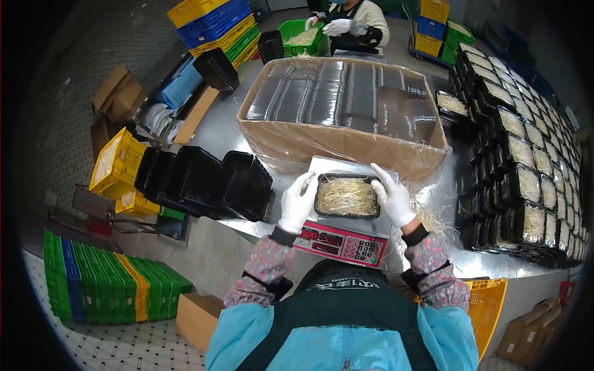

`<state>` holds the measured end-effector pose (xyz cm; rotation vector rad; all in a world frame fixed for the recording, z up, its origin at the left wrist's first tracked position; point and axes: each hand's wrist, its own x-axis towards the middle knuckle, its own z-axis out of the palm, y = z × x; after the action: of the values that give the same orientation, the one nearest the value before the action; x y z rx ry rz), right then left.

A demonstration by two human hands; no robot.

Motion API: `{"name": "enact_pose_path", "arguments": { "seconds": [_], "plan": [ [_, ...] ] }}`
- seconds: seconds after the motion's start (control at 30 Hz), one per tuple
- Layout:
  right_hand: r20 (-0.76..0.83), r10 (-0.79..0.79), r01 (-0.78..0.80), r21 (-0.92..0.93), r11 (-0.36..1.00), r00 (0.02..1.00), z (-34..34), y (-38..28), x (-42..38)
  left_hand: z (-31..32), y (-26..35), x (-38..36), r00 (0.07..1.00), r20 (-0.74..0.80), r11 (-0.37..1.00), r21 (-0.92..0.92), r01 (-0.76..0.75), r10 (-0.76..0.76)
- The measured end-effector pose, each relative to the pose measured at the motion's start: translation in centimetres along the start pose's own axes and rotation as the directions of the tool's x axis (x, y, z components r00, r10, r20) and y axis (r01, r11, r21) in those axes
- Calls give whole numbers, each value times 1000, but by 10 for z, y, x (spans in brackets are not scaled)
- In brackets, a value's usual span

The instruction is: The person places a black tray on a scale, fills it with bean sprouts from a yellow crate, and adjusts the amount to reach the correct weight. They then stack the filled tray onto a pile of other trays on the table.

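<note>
A black plastic tray of bean sprouts [346,196] rests on the steel platform of a digital scale [339,244] with a red keypad panel. My left hand [299,203], in a white glove, grips the tray's left edge. At the opposite edge, my right hand [394,196], also gloved in white, holds the rim with thumb and fingers. Loose sprouts [433,221] lie scattered on the metal table beside my right wrist. Just behind the scale stands a cardboard box [346,148] lined with clear film and packed with stacked dark trays.
Stacks of empty black trays [244,185] stand to the left. Many filled sprout packs [529,182] are piled high on the right. Across the table, a gloved person [359,28] works near a green crate [303,37]. Green crates [111,284] sit on the floor, lower left.
</note>
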<state>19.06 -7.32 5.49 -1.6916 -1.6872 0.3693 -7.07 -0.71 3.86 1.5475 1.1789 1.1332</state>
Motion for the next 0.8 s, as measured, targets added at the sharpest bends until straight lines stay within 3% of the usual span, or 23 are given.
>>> {"name": "enact_pose_path", "arguments": {
  "seconds": [0.03, 0.1, 0.17, 0.2, 0.23, 0.27, 0.3, 0.33, 0.37, 0.43, 0.53, 0.63, 0.67, 0.7, 0.73, 0.8],
  "plan": [
    [-7, -5, 5, -3, 1000, 1000, 2, 6, 14, 6, -14, 13, 997, -62, 983, 180, -44, 56],
    [85, 24, 5, -324, 946, 996, 16, 25, 35, 11, -25, 26, 992, -84, 869, 493, -41, 94],
    [143, 49, 0, -324, 946, 989, 26, 41, 35, 13, -39, 28, 999, -5, 853, 520, 44, -49],
    [152, 113, -75, -233, 969, 982, 30, 45, 30, 13, -52, 31, 999, -2, 855, 518, 40, -45],
    [165, 175, -152, -143, 978, 971, 36, 54, 26, 13, -63, 35, 994, 58, 966, 247, 72, -89],
    [61, 130, -138, 147, 980, 990, 52, 68, 22, 12, -75, 36, 984, 130, 991, -41, 128, -122],
    [65, 136, -144, 144, 979, 989, 63, 77, 20, 7, -73, 37, 983, 133, 990, -43, 134, -127],
    [114, 268, -291, 437, 851, 957, 72, 81, 20, 1, -66, 40, 936, 230, 948, -113, 299, -268],
    [197, 370, -399, 677, 619, 908, 78, 86, 21, -2, -59, 44, 860, 334, 875, -164, 456, -386],
    [182, 388, -399, 691, 603, 903, 84, 90, 20, 3, -74, 47, 869, 337, 877, -193, 441, -363],
    [139, 400, -373, 709, 599, 906, 89, 92, 21, 21, -80, 42, 955, 154, 902, -320, 290, -252],
    [90, 391, -335, 706, 624, 916, 70, 77, 11, 20, -65, 34, 974, 117, 957, -194, 216, -196],
    [201, 438, -446, 679, 583, 876, 54, 70, 6, 18, -54, 25, 980, 86, 945, -262, 196, -180],
    [308, 476, -550, 638, 538, 824, 34, 58, 2, 2, -32, 17, 887, 196, 873, -185, 452, -418],
    [419, 497, -646, 570, 508, 760, 14, 41, -8, -7, -39, 9, 862, 235, 838, -224, 498, -449],
    [510, 442, -675, 559, 481, 738, 10, 36, -32, -16, -47, -13, 794, 321, 751, -277, 600, -517]
  ]
}}
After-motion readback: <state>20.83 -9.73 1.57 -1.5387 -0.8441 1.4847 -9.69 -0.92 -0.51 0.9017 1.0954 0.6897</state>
